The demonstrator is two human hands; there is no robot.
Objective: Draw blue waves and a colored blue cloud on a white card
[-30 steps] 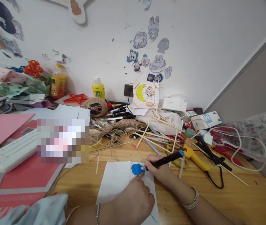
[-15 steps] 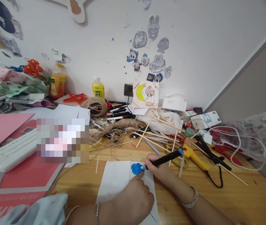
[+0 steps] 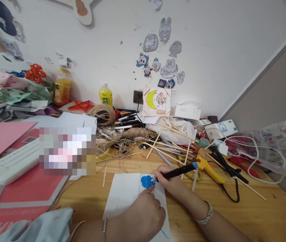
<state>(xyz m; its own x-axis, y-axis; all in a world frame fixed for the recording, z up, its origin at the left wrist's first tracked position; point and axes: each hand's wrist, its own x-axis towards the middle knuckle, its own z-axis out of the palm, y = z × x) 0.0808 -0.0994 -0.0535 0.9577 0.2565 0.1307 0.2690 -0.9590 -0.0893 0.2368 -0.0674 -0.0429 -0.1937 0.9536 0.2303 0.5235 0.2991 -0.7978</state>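
A white sheet of paper [image 3: 124, 196] lies on the wooden desk near me, with a filled blue patch [image 3: 146, 181] near its top edge. My right hand [image 3: 169, 179] is closed round a black marker with a blue cap end [image 3: 178, 171]; its tip rests at the right side of the blue patch. My left hand [image 3: 144, 215] lies curled on the paper just below the patch, one fingertip pressed to the sheet beside the blue. Both wrists wear bracelets.
Wooden sticks [image 3: 163, 141], twine [image 3: 125, 137], pens [image 3: 126, 121], a yellow glue gun [image 3: 208, 168] and white cables [image 3: 254, 154] crowd the desk behind the paper. A white keyboard [image 3: 11, 161] on red folders lies at left. Two drink bottles [image 3: 62, 87] stand by the wall.
Almost nothing differs; the marker tip has shifted very slightly at the edge of the blue patch. My left hand stays put on the paper.
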